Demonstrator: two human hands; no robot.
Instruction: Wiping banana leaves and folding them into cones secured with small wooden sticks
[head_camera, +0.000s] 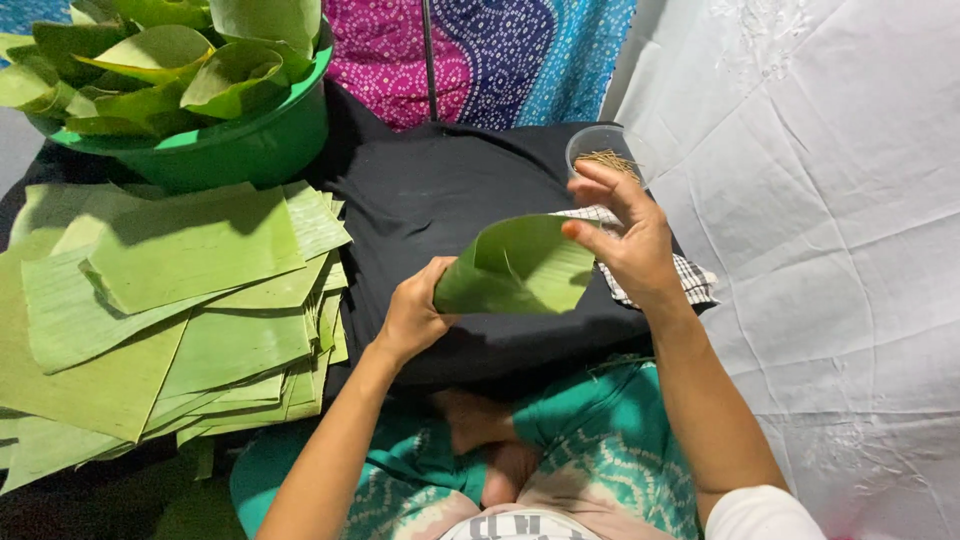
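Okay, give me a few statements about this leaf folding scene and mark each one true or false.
1. Both hands hold a leaf rolled into a cone. True: the left hand grips the narrow end of the leaf cone and the right hand holds its wide rim.
2. The green tub is empty. False: the green tub is full of shaped leaves.
3. A stack of flat cut leaves lies to the person's left. True.
4. The small clear cup holds water. False: the clear cup holds thin sticks.
5. The work surface under the cone is a black cloth. True.
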